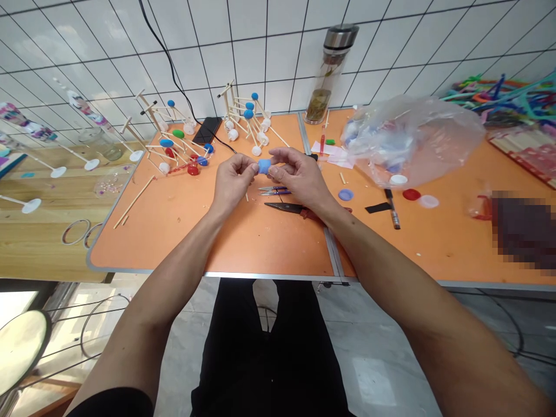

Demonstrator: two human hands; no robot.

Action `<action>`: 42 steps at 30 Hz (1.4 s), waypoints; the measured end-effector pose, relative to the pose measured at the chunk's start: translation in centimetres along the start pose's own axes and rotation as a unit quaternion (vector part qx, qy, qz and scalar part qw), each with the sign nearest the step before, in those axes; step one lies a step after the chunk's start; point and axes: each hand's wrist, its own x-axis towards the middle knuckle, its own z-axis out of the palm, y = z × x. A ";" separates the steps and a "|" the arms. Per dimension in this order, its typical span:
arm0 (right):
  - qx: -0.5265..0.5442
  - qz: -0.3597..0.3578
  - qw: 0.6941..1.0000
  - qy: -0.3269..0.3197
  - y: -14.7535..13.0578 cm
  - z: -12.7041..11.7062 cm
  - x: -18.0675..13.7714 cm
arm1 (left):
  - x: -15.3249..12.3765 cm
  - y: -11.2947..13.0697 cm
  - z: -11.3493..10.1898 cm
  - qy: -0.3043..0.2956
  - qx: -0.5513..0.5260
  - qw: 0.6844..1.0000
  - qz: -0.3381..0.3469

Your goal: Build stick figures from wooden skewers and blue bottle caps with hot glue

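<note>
My left hand point(233, 178) and my right hand point(296, 174) meet above the orange table point(174, 231), and both pinch a small blue lump point(264, 167) between their fingertips. The fingers of each hand are curled in around it. Just below the hands lie small thread snips point(273, 190) and a pair of dark scissors point(289, 207). Behind the hands stand stick models point(245, 119) made of thin wooden sticks, blue and green lumps and white caps.
A crumpled clear plastic bag point(408, 139) lies to the right, with loose bottle caps point(410, 194) and a marker point(392, 209) near it. A glass bottle point(330, 75) stands by the tiled wall. A phone point(207, 130) and loose sticks point(134, 201) lie left.
</note>
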 end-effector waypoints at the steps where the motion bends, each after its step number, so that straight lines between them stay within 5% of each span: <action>1: -0.025 -0.010 1.000 0.005 0.0 -0.1 0.0 | 0.2 -0.1 -0.3 0.003 0.007 1.000 0.002; 17: -0.220 -0.146 0.965 -0.011 0.1 0.3 -0.6 | 0.4 -0.3 -0.5 -0.039 0.061 0.997 0.025; 42: -0.154 -0.098 0.983 -0.013 0.2 0.3 -0.5 | 0.5 0.7 -1.1 -0.017 -0.090 0.991 -0.100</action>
